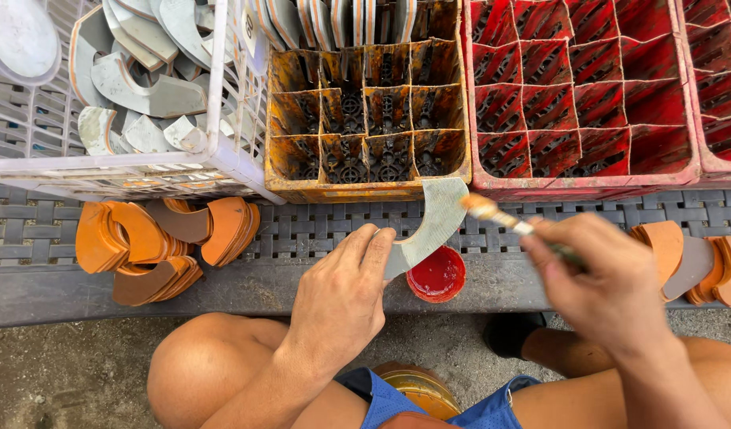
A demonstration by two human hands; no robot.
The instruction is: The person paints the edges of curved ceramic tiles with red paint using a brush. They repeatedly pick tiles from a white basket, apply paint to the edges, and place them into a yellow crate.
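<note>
The left hand (pixel 337 298), fingers pinched, holds an unpainted grey curved piece (pixel 430 226) above the red paint cup (pixel 437 274) at the bench's front edge, the right hand (pixel 607 282) grips a brush (pixel 500 216), while many grey pieces (pixel 143 87) wait in the white basket (pixel 222 151).

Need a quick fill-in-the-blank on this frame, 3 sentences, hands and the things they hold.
1. The left hand holds a curved grey piece over a small pot of ____ paint.
2. The right hand holds a ____.
3. Beyond the mat, the divided crate directly ahead of the left hand is ____, beside a red crate.

Missing words: red; brush; orange
</note>
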